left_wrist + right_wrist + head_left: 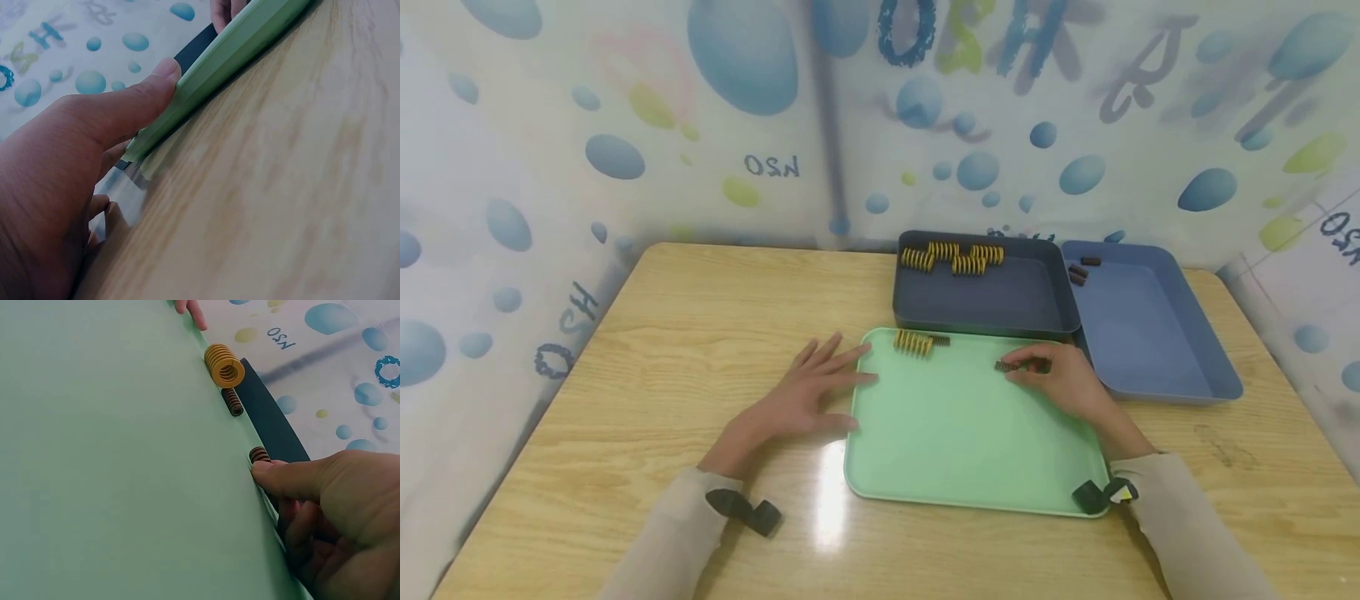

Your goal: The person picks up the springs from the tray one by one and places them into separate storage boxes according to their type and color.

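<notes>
Between thumb and fingers, my right hand (1060,377) pinches a small brown spring (1006,367) over the far right part of the green tray (977,450). The right wrist view shows one coiled end of that brown spring (259,454) poking out past the thumb. My left hand (816,387) lies with spread, straight fingers at the tray's left edge, its fingertips over the rim. A larger yellow spring (913,343) lies on the tray near its far left corner. Beside it is another small brown spring (941,341), also seen in the right wrist view.
Behind the green tray stands a dark grey tray (1000,304) with several yellow springs (968,265) at its far left. A blue tray (1157,333) to the right holds 3 small brown springs (1078,274) in its far left corner. The wooden table (700,333) reaches a patterned wall.
</notes>
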Tool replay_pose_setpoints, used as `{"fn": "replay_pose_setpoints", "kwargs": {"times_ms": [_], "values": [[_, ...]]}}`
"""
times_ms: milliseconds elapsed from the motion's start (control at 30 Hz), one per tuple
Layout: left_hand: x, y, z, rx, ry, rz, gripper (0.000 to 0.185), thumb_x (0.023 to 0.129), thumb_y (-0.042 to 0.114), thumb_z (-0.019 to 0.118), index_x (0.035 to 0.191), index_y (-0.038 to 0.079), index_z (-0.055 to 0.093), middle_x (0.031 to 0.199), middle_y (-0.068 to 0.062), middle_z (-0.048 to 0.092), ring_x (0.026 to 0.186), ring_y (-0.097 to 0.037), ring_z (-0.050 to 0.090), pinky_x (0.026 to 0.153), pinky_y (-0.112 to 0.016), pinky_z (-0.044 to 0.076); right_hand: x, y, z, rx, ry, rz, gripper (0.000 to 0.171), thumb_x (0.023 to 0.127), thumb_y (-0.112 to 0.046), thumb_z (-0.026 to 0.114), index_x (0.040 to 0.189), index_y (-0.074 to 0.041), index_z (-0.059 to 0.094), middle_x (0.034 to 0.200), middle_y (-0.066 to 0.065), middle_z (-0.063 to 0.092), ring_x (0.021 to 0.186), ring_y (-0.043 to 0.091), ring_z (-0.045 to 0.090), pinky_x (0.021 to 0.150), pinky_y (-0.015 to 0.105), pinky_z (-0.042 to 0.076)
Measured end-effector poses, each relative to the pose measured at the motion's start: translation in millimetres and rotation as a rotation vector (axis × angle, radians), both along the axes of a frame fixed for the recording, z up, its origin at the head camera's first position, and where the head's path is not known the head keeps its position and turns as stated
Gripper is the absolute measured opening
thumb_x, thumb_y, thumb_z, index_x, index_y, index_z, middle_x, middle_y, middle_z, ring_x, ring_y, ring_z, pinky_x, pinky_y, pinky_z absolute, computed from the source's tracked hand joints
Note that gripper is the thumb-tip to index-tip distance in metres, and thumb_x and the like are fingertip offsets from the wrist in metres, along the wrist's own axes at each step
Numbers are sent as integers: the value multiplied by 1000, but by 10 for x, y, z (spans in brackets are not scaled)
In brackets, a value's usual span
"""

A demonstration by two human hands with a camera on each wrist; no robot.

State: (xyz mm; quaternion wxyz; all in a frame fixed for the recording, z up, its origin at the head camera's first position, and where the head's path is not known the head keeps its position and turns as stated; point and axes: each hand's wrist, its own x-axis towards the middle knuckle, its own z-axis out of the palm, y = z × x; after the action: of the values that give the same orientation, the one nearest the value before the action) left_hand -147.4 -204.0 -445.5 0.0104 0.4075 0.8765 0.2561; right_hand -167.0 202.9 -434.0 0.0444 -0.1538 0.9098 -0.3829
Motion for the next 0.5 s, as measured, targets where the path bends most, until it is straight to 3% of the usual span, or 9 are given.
{"fn": "replay_pose_setpoints", "kwargs": {"times_ms": [267, 500], "values": [[6, -4, -27, 9, -5, 5, 61, 87, 55, 60, 138, 23, 52, 157, -3, 24, 143, -42, 5, 109, -62, 0, -2, 48, 26, -24, 20, 20, 20, 85, -24, 74, 105, -19, 74, 101, -1, 69, 79, 14, 61, 65, 28, 49], [0, 0, -14, 8, -3, 5, 61, 86, 55, 61, 138, 23, 53, 156, -3, 25, 142, -43, 7, 109, -63, 2, 14, 117, 221, -73, 11, 15, 20, 88, -25, 70, 108, -21, 72, 104, -2, 68, 75, 16, 58, 54, 26, 43]]}}
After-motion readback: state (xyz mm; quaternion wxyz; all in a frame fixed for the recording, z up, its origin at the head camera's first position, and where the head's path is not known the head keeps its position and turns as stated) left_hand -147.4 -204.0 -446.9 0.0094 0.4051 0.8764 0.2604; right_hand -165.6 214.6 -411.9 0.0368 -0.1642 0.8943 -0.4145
